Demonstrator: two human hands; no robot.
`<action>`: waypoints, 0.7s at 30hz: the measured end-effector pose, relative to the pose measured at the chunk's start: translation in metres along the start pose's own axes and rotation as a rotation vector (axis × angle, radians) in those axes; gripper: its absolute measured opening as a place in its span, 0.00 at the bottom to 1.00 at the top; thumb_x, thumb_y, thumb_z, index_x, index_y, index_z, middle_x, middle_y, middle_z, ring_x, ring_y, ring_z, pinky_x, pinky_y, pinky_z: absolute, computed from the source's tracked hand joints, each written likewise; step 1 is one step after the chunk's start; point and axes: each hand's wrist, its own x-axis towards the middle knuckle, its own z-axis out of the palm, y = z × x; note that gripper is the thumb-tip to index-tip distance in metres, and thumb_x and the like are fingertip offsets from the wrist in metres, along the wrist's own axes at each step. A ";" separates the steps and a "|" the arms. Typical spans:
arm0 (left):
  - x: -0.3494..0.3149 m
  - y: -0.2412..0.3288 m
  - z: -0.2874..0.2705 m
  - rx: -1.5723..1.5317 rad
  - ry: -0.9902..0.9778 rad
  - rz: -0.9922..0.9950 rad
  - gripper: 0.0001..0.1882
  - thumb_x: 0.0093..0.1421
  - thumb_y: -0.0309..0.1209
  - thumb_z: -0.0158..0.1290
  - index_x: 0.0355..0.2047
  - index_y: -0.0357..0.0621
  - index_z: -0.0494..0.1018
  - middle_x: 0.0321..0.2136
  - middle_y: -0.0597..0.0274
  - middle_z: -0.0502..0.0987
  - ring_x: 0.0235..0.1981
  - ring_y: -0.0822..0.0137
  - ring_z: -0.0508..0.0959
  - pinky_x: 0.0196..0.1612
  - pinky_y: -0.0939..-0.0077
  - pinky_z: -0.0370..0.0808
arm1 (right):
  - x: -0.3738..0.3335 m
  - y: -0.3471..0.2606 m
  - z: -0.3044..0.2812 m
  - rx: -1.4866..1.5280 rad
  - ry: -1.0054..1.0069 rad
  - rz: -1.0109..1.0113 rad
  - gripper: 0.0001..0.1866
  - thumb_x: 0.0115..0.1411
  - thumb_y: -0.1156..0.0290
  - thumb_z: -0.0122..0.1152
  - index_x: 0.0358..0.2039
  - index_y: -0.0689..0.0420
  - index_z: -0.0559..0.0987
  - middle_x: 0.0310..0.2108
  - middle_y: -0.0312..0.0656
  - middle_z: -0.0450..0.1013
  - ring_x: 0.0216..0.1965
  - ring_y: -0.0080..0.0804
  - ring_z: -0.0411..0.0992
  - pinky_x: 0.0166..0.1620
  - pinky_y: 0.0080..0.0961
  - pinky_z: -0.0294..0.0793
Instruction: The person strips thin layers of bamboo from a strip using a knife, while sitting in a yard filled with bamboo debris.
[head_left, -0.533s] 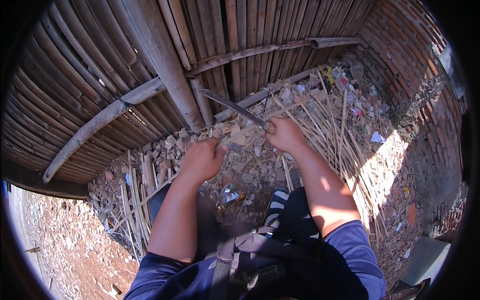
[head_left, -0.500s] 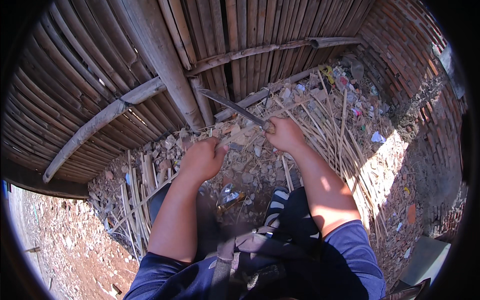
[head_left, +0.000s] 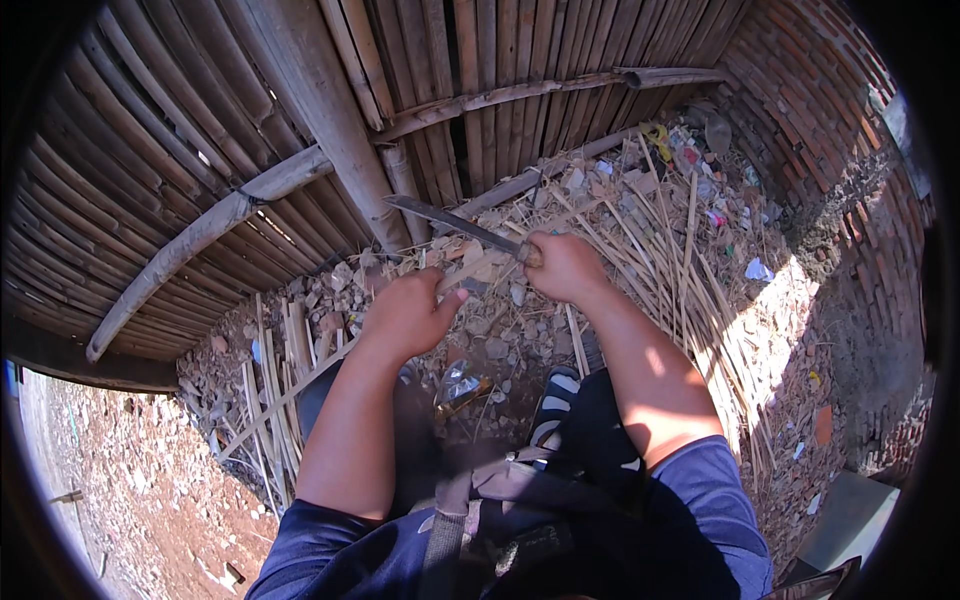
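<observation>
I take the step in hand to be trimming or shaving a bamboo strip [head_left: 468, 272] with the machete [head_left: 455, 221]. My right hand [head_left: 568, 268] is closed firmly round the machete's handle, the blade reaching out leftward from it. My left hand [head_left: 405, 312] grips the strip, lower and to the left of the handle, with the thumb on the side nearer me. The strip slants up past the handle end of the machete; whether the edge touches it I can't tell. More split bamboo [head_left: 688, 240] lies to the machete's right, on the rubble [head_left: 495, 350]. As I judge it, the next move calls for a steady left grip, the edge laid shallow along the strip, and my thumb well clear.
</observation>
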 end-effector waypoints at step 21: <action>0.004 0.003 -0.003 -0.087 0.088 -0.072 0.30 0.73 0.55 0.43 0.50 0.38 0.77 0.41 0.34 0.82 0.48 0.35 0.80 0.53 0.46 0.75 | -0.015 -0.025 -0.006 0.017 0.054 -0.168 0.18 0.52 0.63 0.67 0.44 0.50 0.82 0.35 0.49 0.82 0.41 0.52 0.81 0.46 0.49 0.79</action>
